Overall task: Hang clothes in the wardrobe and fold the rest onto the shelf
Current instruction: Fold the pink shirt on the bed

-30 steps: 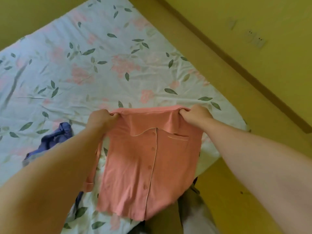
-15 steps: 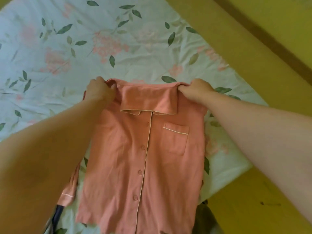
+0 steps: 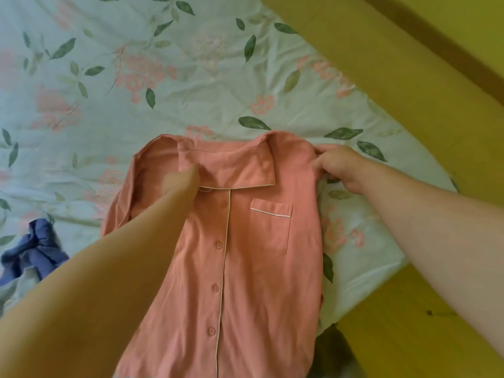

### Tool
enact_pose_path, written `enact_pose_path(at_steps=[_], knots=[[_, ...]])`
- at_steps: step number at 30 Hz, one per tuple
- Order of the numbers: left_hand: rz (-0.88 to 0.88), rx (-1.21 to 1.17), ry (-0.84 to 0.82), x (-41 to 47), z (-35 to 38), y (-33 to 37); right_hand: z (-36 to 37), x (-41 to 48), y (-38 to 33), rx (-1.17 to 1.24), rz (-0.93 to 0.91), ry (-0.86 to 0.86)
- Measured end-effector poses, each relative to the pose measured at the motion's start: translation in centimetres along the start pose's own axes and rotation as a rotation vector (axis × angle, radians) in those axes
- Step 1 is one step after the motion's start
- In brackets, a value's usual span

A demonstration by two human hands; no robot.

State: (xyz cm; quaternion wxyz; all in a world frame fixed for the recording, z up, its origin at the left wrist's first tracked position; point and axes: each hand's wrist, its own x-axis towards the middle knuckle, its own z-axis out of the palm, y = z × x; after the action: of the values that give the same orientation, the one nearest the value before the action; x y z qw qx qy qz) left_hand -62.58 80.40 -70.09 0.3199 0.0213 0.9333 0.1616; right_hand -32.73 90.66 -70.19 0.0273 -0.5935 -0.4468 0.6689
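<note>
a salmon-pink buttoned shirt with white piping (image 3: 245, 268) lies front-up on the pale floral bed sheet (image 3: 163, 77), its collar at the far end. the right hand (image 3: 341, 167) pinches the shirt's shoulder edge between thumb and curled fingers. the left hand (image 3: 181, 181) is on the cloth just beside the collar, too blurred to tell how its fingers lie. a crumpled blue garment (image 3: 35, 252) sits well to that hand's left.
</note>
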Motion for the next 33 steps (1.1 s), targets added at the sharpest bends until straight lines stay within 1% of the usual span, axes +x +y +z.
enact_pose_path(at_steps=[1,3,4,5,6,7,8,9,11,13,15,17,19,21,23,24,25,26,28,29,30,31,32,33], knots=[[-0.019,-0.121,-0.039,0.1,-0.2,0.6,-0.1,0.0,0.3,-0.003,-0.007,-0.021],[0.037,-0.328,-0.158,0.3,-0.5,2.6,-0.2,0.2,0.9,-0.031,-0.015,-0.035],[0.013,-0.451,-0.224,0.3,-0.7,3.9,-0.2,0.2,1.1,-0.027,-0.02,-0.035],[-0.045,-0.635,-0.306,0.1,-1.2,5.4,-0.3,0.3,1.3,-0.019,-0.025,-0.039],[-0.055,-0.841,-0.354,0.0,-1.4,6.9,-0.3,0.4,1.4,-0.01,-0.034,-0.046],[-0.056,-0.979,-0.414,-0.6,-1.8,8.3,-0.3,0.4,1.4,-0.01,-0.04,-0.056],[-0.028,-1.015,-0.427,-0.9,-1.9,9.5,-0.2,0.6,1.5,-0.012,-0.042,-0.067],[0.009,-0.931,-0.421,-1.7,-1.6,10.5,-0.2,0.6,1.5,-0.023,-0.038,-0.078],[0.134,-0.585,-0.31,-2.7,-0.5,10.6,-0.3,0.9,1.6,-0.096,-0.03,-0.09],[0.299,-0.257,-0.162,-4.5,1.3,9.0,-0.3,1.0,1.6,-0.201,-0.022,-0.103],[0.495,-0.007,-0.096,-6.0,3.4,6.4,-0.4,1.0,1.5,-0.311,-0.026,-0.133],[0.615,0.105,-0.134,-7.8,5.0,4.0,-0.4,0.8,1.4,-0.355,-0.042,-0.15],[0.695,0.202,-0.134,-9.5,5.8,2.1,-0.5,0.5,1.2,-0.343,-0.067,-0.157],[0.768,0.405,-0.044,-10.6,6.4,1.2,-0.6,0.4,1.4,-0.324,-0.079,-0.17],[0.88,0.606,-0.009,-10.2,6.8,1.2,-0.7,0.0,1.3,-0.317,-0.079,-0.182],[0.906,0.638,-0.021,-9.7,6.8,1.6,-0.7,-0.3,1.3,-0.309,-0.082,-0.185],[0.898,0.613,-0.035,-9.5,6.5,2.4,-0.7,-0.6,1.2,-0.291,-0.082,-0.185],[0.858,0.524,-0.043,-9.0,6.3,3.2,-0.9,-1.0,1.0,-0.263,-0.086,-0.18],[0.726,0.207,-0.016,-8.3,5.7,5.3,-0.9,-1.7,0.6,-0.193,-0.086,-0.169],[0.672,0.06,0.029,-8.3,5.5,6.3,-0.9,-2.1,0.5,-0.151,-0.083,-0.168],[0.659,-0.034,0.077,-8.4,5.3,7.0,-0.9,-2.4,0.5,-0.102,-0.076,-0.17],[0.715,-0.054,0.122,-8.7,5.3,7.1,-0.8,-2.6,0.6,-0.044,-0.065,-0.176],[0.843,0.001,0.177,-8.9,5.3,6.9,-0.6,-2.8,0.6,0.012,-0.053,-0.179],[1.025,0.109,0.226,-9.2,5.4,6.2,-0.5,-2.9,0.7,0.057,-0.042,-0.178]])
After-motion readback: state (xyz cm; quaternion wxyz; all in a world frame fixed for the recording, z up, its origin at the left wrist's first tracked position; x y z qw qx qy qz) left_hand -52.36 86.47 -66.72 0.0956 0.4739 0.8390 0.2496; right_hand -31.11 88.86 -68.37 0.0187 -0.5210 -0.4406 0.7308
